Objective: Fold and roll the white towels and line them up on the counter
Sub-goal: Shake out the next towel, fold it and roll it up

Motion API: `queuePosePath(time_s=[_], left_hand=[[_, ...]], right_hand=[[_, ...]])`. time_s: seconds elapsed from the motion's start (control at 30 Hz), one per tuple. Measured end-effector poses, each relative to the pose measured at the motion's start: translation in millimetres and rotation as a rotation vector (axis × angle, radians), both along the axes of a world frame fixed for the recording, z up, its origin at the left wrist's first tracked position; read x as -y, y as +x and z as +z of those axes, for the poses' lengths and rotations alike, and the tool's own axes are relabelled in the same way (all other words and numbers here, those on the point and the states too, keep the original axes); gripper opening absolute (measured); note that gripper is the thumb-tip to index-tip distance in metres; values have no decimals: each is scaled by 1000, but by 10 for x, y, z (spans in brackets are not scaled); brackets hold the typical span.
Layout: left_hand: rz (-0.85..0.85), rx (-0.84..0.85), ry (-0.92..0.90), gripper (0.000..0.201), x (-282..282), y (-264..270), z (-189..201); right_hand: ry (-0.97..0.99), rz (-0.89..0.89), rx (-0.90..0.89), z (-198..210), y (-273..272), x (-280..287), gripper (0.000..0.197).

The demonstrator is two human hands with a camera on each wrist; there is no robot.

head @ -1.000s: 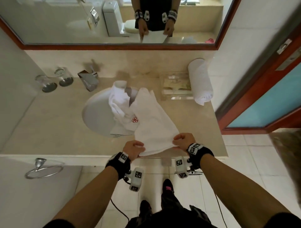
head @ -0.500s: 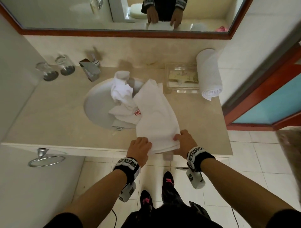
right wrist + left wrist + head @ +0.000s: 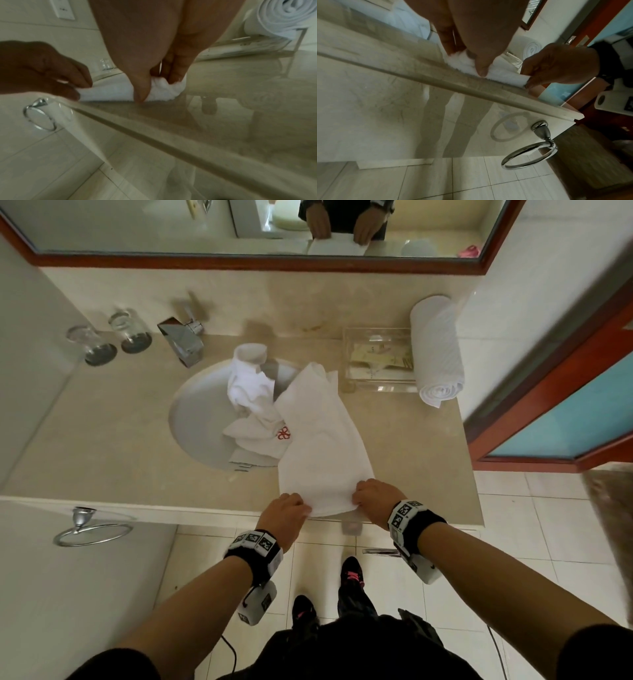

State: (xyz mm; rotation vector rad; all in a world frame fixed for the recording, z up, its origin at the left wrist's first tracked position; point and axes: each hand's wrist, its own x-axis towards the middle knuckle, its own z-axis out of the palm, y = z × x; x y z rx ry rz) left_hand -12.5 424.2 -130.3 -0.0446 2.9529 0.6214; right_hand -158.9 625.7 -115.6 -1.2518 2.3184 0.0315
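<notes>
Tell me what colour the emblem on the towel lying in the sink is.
Red, on the white towel in the sink; the head view shows it best.

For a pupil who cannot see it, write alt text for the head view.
Both hands, left hand and right hand, pinch the near end of a folded white towel on the counter. A rolled towel lies far right.

Setting: hotel-style bathroom | Evidence: beige counter [image 3: 102,440] with inset oval sink [image 3: 202,422] and chrome tap [image 3: 181,340]; framed mirror [image 3: 137,231] above, reflecting a toilet; two glasses [image 3: 109,337]; clear amenity tray [image 3: 376,357]; towel ring [image 3: 90,529] below the counter edge; tiled floor [image 3: 548,525]; rolled towel [image 3: 436,350].
</notes>
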Motion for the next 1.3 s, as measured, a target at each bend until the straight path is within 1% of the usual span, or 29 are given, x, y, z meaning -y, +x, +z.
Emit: queuePosePath(time_s=[0.03,0.1,0.2,0.23,0.27,0.3,0.4,0.47,0.63,0.73,0.8,0.87,0.93,0.97,1.0,1.1,1.2,1.3], left_hand=[[21,20,27,10,23,-7,13],[33,99,43,16,59,-44,54],[50,183,35,15,67,-102,100],[55,196,22,14,58,-106,102],[59,192,8,13,50,-99,95],[63,173,-4,12,36,-82,79],[72,122,-25,16,8,-53,48],[61,81,-31,16,8,-48,51],[6,57,-58,25,58,-8,23],[10,102,-113,40,34,-22,15],[8,106,-153,45,10,-40,-2],[32,80,-155,43,-10,-59,-20],[72,63,-112,39,-14,-58,-44],[82,56,-87,38,-12,-54,-42],[80,45,-73,35,-4,-49,-44],[39,2,-95,24,16,-15,-31],[22,-18,-113,28,1,1,-38],[6,-65,-114,28,-11,14,-58]], right_hand=[[30,-46,40,30,-33,28,25],[42,-117,101,59,-77,50,24],[-57,-173,148,9,-73,-7,33],[-80,-189,166,3,-69,-26,31],[-85,-185,172,-3,-68,-31,28],[-71,-169,181,-13,-73,-39,29],[-44,-88,180,-21,-87,-95,46],[-83,-29,157,-40,-67,-150,50],[-221,23,73,-135,-20,-208,33],[-236,17,32,-150,-26,-178,30],[-268,64,-25,-154,-24,-178,27],[-305,116,-94,-133,-18,-205,22],[-340,164,-173,-100,4,-236,10],[-333,190,-204,-76,8,-246,9],[-311,213,-232,-76,6,-260,11],[-231,254,-287,-102,46,-303,26],[-208,274,-283,-177,120,-374,33],[-257,323,-298,-238,156,-388,35]])
